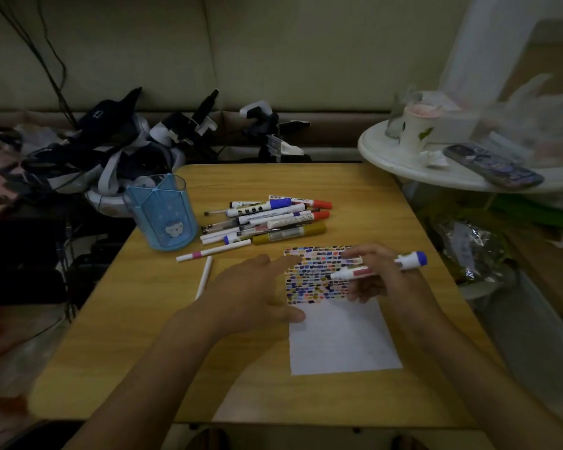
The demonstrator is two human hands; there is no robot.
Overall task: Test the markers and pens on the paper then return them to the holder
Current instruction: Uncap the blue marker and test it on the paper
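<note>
Right hand (376,277) grips a blue-cap marker (379,266) w/ curled fingers, just over the paper (342,336). Left hand (251,297) flat, fingers straight, touching paper's edge. Top half has color marks – pen pile (273,219) past the fingertips, holder (161,212) looks empty – lots left.

Bare wood runs along the near edge and near-left corner of the surface (143,368). Toward the far edge, a heap of markers (273,219) lies just right of the blue holder (161,216), with two white pens (208,264) loose nearer. The paper (338,336) covers the right-middle.
</note>
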